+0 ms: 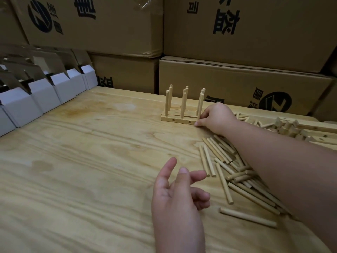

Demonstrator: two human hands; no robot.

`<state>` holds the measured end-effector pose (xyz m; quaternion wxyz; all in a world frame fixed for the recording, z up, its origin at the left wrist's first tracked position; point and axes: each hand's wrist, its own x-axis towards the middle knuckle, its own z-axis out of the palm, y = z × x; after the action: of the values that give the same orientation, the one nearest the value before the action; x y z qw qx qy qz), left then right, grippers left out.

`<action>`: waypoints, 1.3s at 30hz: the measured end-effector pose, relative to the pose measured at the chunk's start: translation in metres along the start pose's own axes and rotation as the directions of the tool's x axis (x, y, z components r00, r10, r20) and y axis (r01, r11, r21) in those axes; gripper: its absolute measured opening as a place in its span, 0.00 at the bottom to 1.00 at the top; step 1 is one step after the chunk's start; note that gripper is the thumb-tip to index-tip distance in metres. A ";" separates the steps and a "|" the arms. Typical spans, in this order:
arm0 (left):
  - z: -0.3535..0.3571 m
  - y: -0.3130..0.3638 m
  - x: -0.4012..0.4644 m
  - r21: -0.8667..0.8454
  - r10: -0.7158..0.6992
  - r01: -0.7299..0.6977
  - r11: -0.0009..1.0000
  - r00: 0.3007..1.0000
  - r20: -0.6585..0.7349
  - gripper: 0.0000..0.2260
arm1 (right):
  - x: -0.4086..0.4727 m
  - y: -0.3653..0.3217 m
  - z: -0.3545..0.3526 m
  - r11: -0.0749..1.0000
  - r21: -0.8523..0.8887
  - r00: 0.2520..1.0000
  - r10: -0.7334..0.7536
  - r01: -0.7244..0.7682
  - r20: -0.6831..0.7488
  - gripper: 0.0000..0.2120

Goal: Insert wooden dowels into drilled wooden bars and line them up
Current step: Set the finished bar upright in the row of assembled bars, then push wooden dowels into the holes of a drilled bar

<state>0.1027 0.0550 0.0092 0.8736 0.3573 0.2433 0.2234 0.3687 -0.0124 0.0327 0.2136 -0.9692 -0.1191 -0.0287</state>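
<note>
Boxes [237,24] cropped, forearm [282,161] hiding dowels [237,172]

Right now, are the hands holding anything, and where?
The right hand pinches the right end of the front bar, beside its last dowel. The left hand hovers open, holding nothing.

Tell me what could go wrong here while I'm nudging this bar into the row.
1. The right hand holds the right end of the front bar only; pushing there could skew it against the bars behind.
2. Its fingers sit beside the rightmost upright dowel, which may get knocked or tilted.
3. The right forearm hangs over the loose dowel pile; dropping it could scatter them. The left hand is free.
</note>
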 end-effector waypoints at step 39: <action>0.002 -0.002 -0.006 0.071 0.026 -0.028 0.997 0.999 0.027 0.07 | -0.052 0.001 -0.043 0.973 0.233 0.998 0.023 -0.011 -0.052 0.11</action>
<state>0.0996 0.0497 0.0104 0.8602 0.3945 0.2350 0.2218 0.3182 -0.0429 0.0659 0.3288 -0.9375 -0.1076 -0.0389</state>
